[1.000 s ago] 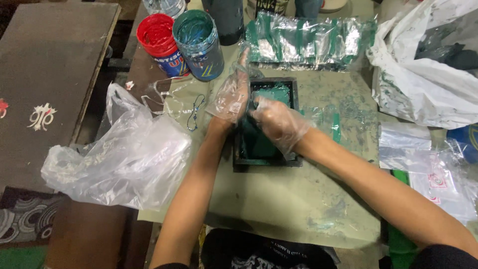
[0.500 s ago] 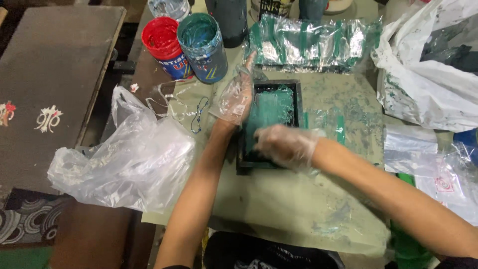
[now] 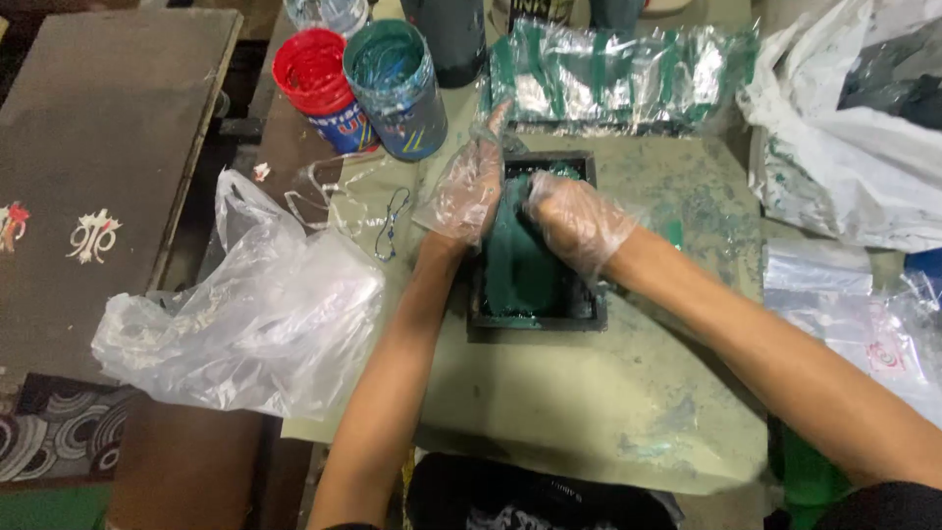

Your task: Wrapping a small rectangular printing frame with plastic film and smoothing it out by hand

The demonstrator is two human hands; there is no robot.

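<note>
We see a left hand (image 3: 466, 196) and right hand (image 3: 574, 218), both in clear plastic gloves, pressing green material (image 3: 520, 265) inside a dark square tray (image 3: 589, 319) on the stained counter (image 3: 589, 412).

Green paste (image 3: 518, 265) fills a black tray (image 3: 535, 319); tubs (image 3: 316, 74) red and teal.

Gloved hands cover the upper half of the black tray (image 3: 535, 319), hiding what the fingers (image 3: 549, 196) press into. The frame's top edge crops a dark container (image 3: 456, 39); the right edge crops a white bag (image 3: 863, 167).
</note>
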